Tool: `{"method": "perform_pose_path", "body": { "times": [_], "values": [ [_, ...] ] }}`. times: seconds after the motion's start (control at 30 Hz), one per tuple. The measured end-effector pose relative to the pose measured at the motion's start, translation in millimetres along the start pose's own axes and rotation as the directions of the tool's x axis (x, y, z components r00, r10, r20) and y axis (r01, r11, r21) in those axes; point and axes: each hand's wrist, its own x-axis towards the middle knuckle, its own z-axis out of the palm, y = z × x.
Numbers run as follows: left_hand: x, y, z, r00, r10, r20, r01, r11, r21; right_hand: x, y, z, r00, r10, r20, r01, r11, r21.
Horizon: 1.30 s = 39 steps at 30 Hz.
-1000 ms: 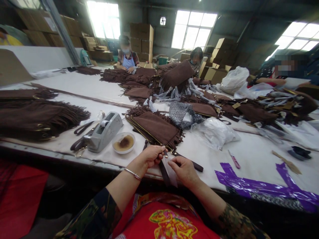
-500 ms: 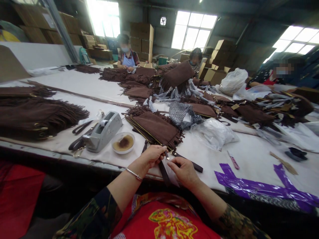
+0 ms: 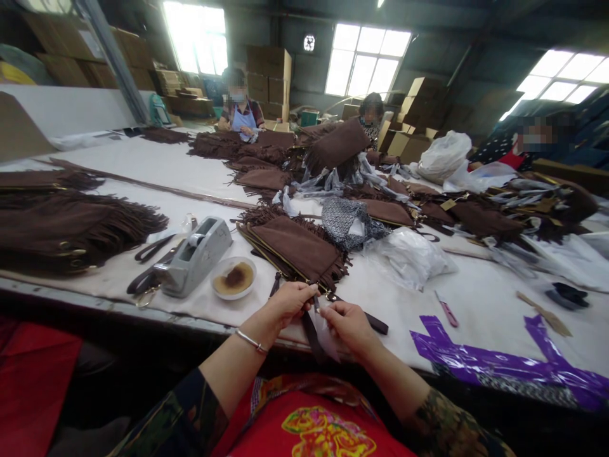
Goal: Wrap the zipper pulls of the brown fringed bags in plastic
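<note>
My left hand [image 3: 288, 303] is closed in a pinch on the dark brown strap [image 3: 312, 330] of a brown fringed suede bag [image 3: 299, 249] at the table's near edge. My right hand [image 3: 348, 324] is closed too, gripping the same strap and a small piece of clear wrapping [image 3: 327, 330] against it. The two hands almost touch, just in front of the bag's gold-edged corner. A silver bangle sits on my left wrist.
A grey tape dispenser [image 3: 194, 256] and a small dish of brown paste [image 3: 233, 278] stand left of my hands. Stacked fringed bags [image 3: 66, 222] lie far left. Plastic bags [image 3: 409, 254], purple tape [image 3: 480, 362] and pink snips [image 3: 446, 311] lie right. Other people work across the white table [image 3: 162, 165].
Both hands have shifted slightly up and closer together on the strap. The view has tilted a little; nothing else on the table moved.
</note>
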Motion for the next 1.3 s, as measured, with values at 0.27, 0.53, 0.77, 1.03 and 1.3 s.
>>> {"method": "perform_pose_path", "body": {
  "times": [0.27, 0.53, 0.77, 1.03, 1.3],
  "values": [
    [-9, 8, -3.3, 0.999, -0.014, -0.039, 0.017, 0.997, 0.079, 17, -7, 11, 0.992, 0.123, -0.024, -0.119, 0.984, 0.132],
    [-27, 3, -13.8, 0.999, -0.044, -0.006, 0.044, 0.997, 0.067, 48, -4, 28, 0.996, 0.071, -0.062, -0.057, 0.979, 0.196],
    [-22, -4, -8.7, 0.990, 0.007, -0.138, 0.015, 0.988, 0.155, 40, -10, 31, 0.995, 0.101, -0.017, -0.094, 0.964, 0.250],
    [-6, -2, -17.2, 0.921, 0.300, -0.249, -0.117, 0.821, 0.559, 21, -15, 29, 0.985, 0.152, 0.086, -0.160, 0.982, 0.101],
    [-2, 7, -16.8, 0.913, 0.349, -0.211, -0.094, 0.684, 0.724, 26, -10, 40, 0.996, 0.079, 0.038, -0.082, 0.992, 0.093]
  ]
}}
